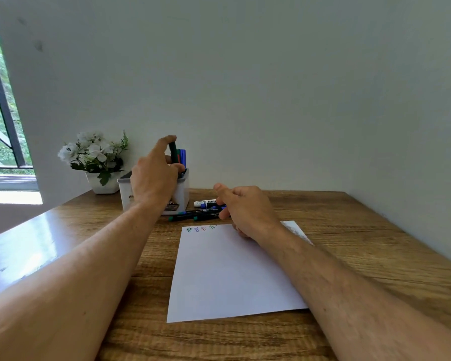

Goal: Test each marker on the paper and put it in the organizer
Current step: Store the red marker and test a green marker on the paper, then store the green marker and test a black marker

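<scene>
My left hand (154, 175) pinches a dark green marker (173, 152) upright over the white organizer (182, 192), beside blue and red markers (182, 155) standing in it. My right hand (241, 208) reaches over several markers (193, 215) lying on the table beyond the paper; its fingers touch a blue-and-white marker (205, 203), though whether it grips that marker is unclear. The white paper (227, 272) lies in front of me with small green, blue and red test scribbles (201, 228) along its far edge.
A white pot of white flowers (95, 158) stands left of the organizer against the wall. The wooden table (349, 243) runs to the wall behind and on the right. A window (0, 121) is at the far left.
</scene>
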The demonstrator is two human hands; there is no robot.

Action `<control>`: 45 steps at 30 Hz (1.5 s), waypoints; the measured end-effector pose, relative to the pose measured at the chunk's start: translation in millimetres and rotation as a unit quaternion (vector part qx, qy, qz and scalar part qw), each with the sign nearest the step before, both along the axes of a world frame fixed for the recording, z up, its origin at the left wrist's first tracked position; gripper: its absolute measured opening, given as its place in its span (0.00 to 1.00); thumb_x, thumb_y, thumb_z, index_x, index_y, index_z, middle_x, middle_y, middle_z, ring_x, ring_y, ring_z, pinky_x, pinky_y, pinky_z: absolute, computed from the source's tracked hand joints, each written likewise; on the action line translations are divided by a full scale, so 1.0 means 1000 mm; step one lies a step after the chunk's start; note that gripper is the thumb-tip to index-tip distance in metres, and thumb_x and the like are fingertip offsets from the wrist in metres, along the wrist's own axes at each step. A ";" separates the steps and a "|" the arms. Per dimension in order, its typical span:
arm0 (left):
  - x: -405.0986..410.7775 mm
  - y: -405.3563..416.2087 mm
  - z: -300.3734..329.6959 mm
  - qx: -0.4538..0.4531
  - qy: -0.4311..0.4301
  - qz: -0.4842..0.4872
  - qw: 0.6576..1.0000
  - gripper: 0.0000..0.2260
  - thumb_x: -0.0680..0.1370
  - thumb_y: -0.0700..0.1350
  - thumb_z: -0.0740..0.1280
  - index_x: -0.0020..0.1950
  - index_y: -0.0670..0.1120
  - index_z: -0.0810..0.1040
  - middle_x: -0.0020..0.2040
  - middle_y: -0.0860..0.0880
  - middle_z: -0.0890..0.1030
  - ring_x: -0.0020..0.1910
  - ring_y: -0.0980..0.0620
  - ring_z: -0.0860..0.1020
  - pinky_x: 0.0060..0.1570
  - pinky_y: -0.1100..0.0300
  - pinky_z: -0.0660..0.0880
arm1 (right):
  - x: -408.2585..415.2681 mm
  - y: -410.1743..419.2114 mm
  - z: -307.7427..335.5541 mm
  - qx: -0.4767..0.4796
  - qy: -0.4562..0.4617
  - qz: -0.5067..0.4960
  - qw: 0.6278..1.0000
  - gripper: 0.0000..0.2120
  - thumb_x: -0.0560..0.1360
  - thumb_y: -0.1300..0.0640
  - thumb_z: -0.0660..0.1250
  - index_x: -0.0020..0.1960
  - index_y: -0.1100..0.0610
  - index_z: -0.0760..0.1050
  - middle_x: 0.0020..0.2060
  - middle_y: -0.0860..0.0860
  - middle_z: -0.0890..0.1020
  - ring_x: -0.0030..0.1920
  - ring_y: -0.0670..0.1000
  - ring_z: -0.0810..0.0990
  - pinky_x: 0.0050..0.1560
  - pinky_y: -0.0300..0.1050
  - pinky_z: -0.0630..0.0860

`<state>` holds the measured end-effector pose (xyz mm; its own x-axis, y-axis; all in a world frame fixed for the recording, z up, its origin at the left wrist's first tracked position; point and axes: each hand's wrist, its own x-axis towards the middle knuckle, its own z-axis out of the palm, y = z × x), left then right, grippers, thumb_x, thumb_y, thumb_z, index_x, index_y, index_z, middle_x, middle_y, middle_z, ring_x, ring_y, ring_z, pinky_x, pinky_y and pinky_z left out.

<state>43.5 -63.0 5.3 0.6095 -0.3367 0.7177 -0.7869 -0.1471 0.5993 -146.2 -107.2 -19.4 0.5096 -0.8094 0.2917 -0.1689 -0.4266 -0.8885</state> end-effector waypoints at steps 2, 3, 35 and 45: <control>-0.002 -0.002 -0.001 0.029 -0.018 0.022 0.999 0.25 0.75 0.48 0.71 0.70 0.62 0.70 0.44 0.55 0.84 0.41 0.53 0.79 0.41 0.57 0.74 | 0.000 -0.001 0.000 0.000 0.001 -0.001 1.000 0.23 0.79 0.39 0.64 0.46 0.59 0.82 0.34 0.52 0.85 0.16 0.37 0.70 0.29 0.40 0.65; -0.002 -0.003 -0.002 0.037 -0.020 0.028 0.999 0.24 0.76 0.49 0.70 0.70 0.62 0.70 0.45 0.54 0.85 0.43 0.52 0.80 0.42 0.55 0.75 | 0.000 -0.001 0.000 0.000 0.002 -0.001 1.000 0.23 0.79 0.39 0.64 0.45 0.58 0.82 0.34 0.52 0.85 0.16 0.37 0.70 0.29 0.40 0.66; -0.012 -0.007 -0.007 0.124 -0.031 0.058 0.990 0.14 0.80 0.55 0.61 0.63 0.58 0.80 0.55 0.49 0.84 0.49 0.45 0.81 0.47 0.52 0.77 | -0.003 -0.002 0.004 0.015 0.017 -0.008 1.000 0.18 0.79 0.43 0.66 0.46 0.57 0.82 0.31 0.50 0.84 0.16 0.39 0.69 0.25 0.38 0.66; -0.037 0.005 -0.007 0.076 -0.174 -0.035 0.981 0.08 0.78 0.52 0.68 0.53 0.55 0.84 0.45 0.54 0.82 0.44 0.57 0.78 0.49 0.58 0.77 | -0.009 -0.010 0.004 -0.012 -0.008 -0.026 1.000 0.11 0.77 0.51 0.69 0.39 0.55 0.81 0.29 0.50 0.84 0.17 0.38 0.70 0.20 0.33 0.64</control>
<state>6.6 -57.6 -1.2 0.3077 -0.4873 0.8172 -0.9515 -0.1527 0.2672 -154.8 -117.2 -15.9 0.4622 -0.8274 0.3190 -0.1766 -0.4384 -0.8813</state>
